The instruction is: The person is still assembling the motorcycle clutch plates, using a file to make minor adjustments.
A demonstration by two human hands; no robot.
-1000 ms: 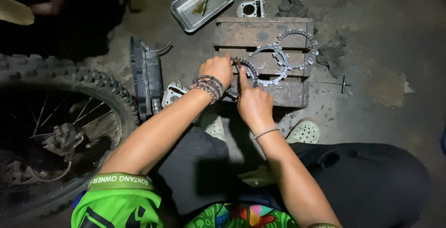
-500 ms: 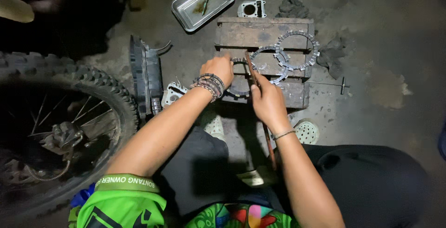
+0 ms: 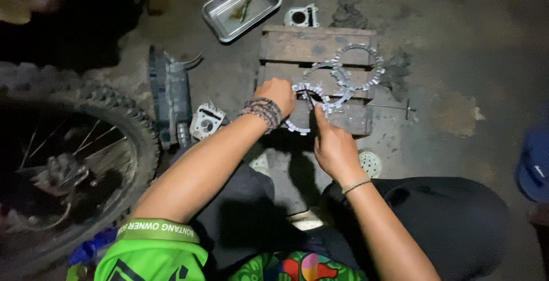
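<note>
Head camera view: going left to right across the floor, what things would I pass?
Knobby tyre → black plastic cover → small metal engine part → left hand → right hand → toothed ring → T-shaped tool → blue object at the edge.

Toothed rings laid out on a wooden pallet on a workshop floor.

Three toothed rings (image 3: 350, 70) overlap on the wooden pallet (image 3: 297, 45), the nearest under the left hand (image 3: 278, 95), the right hand (image 3: 333, 146) just before it. A metal tray (image 3: 269, 5) lies behind-left of the pallet, a tyre (image 3: 123, 122) far left, a T-handled tool (image 3: 400, 108) right.
</note>
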